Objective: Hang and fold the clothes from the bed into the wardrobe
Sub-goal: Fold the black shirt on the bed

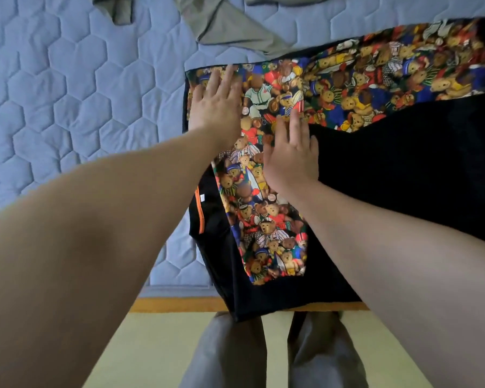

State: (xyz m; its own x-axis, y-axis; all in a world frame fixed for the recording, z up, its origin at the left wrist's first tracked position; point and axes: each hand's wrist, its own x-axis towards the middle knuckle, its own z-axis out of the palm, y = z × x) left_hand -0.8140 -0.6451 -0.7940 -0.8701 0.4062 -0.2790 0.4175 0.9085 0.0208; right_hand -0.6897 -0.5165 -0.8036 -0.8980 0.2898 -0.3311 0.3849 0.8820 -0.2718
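Cloth printed with crowded teddy bears in sports kit forms a wide panel on a black top, which lies spread at the near edge of the bed, its lower end hanging just over the wooden frame. The left hand lies flat on the printed panel at the top's far left corner, fingers straight and together, gripping nothing. The right hand presses flat too, fingers extended, where the print meets plain black cloth.

An orange strip runs along the top's left side with a small white tag beside it; no writing on it can be read.

The bed cover is pale blue, quilted in hexagons, and lies bare to the left of the top. A grey-green garment lies rumpled towards the far edge, apart from the top. Below the frame are a yellowish floor and the person's grey trousers.
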